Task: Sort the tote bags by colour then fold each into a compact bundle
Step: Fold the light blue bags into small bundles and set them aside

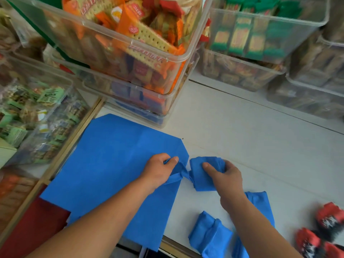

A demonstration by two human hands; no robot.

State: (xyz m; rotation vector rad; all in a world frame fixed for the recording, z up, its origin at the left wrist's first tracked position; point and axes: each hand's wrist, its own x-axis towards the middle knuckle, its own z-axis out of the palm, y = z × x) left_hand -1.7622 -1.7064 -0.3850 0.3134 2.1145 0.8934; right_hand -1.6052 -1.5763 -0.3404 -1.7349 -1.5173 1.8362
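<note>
Blue tote bundle pinned on the white table.
Right hand presses it, fingers grasping the fold; left hand pinches its strap over a flat blue bag.

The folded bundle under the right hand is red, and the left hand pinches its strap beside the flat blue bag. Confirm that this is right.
Not right on colour. The head view shows the folded bundle under the right hand is blue, not red. The rest stands: the left hand pinches its strap beside the flat blue bag.
</note>
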